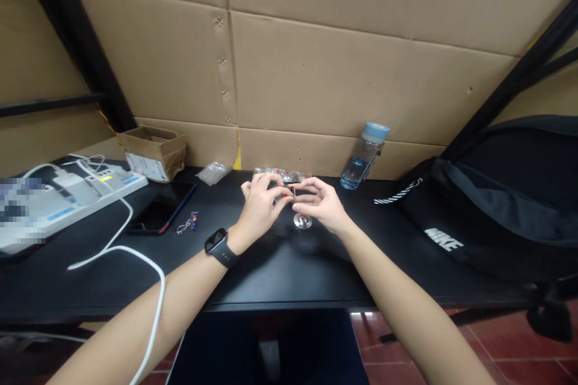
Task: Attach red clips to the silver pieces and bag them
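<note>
My left hand (pixel 265 200), a dark smartwatch (pixel 217 242) on its wrist, is closed with thumb and fingertips on a small red-and-dark piece (pixel 283 197). Facing it, my right hand (pixel 320 203) pinches a thin, shiny rounded piece (pixel 295 194) between thumb and fingers. The two sets of fingertips nearly meet above the black table. Just under the right thumb shows a shiny, clear-looking round disc (pixel 302 221) with a bit of red at its top; whether it hangs from the held piece or rests on the table I cannot tell. Fingers partly hide both held pieces.
Behind my hands lie clear packets (pixel 275 173) with red bits. A water bottle (pixel 363 156) and a black backpack (pixel 492 210) stand right. Leftward are a plastic bag (pixel 214 173), an open carton (pixel 156 150), a tablet (pixel 162 209), a keychain (pixel 188 224), a power strip (pixel 67 210) and white cable (pixel 135 252).
</note>
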Available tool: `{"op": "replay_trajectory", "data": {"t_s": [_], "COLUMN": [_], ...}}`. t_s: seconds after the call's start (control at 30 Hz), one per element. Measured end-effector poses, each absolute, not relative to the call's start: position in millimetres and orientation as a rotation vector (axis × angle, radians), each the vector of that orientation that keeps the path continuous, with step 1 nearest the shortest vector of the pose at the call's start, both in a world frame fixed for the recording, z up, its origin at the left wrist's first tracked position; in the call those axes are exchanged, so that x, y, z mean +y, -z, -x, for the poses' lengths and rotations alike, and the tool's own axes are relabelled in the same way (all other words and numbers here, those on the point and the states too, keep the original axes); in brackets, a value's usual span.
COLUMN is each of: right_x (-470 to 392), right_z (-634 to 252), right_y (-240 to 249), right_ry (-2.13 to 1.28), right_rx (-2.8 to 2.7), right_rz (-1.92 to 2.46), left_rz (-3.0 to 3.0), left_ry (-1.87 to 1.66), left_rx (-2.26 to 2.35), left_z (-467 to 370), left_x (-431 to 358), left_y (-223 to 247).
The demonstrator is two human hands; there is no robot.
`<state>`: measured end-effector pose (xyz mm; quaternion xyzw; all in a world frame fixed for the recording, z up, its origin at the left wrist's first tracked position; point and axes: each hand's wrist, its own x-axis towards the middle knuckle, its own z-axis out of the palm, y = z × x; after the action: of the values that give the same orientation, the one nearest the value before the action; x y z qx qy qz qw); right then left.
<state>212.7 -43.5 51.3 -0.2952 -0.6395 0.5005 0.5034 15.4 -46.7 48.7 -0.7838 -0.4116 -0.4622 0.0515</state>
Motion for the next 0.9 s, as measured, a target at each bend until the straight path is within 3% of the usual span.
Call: {"op": "replay_trajectory", "data": {"t_s": [0.33,0.6,0.9], "right_x": [-38.3,-37.9,-40.3], "right_z": [-213.3,-217.8,-222.1], "right_y": [-43.0,-47.9,-57.0], "right_ry": [-0.994,-1.008,-0.532], "right_rx": [-1.664,-1.801,-2.062], "right_rz": [0.82,0.752,0.845], "left_rz": [2.42,2.441,2.551], "left_ry": [1.316,1.303,1.177], "left_rx": [-1.23,-1.195,-1.163], "left_z": [-13.7,-11.9,-10.7], "left_x": [-42.5,-44.4,-41.8], "left_y": [-45.2,-49.0,-47.6]}}
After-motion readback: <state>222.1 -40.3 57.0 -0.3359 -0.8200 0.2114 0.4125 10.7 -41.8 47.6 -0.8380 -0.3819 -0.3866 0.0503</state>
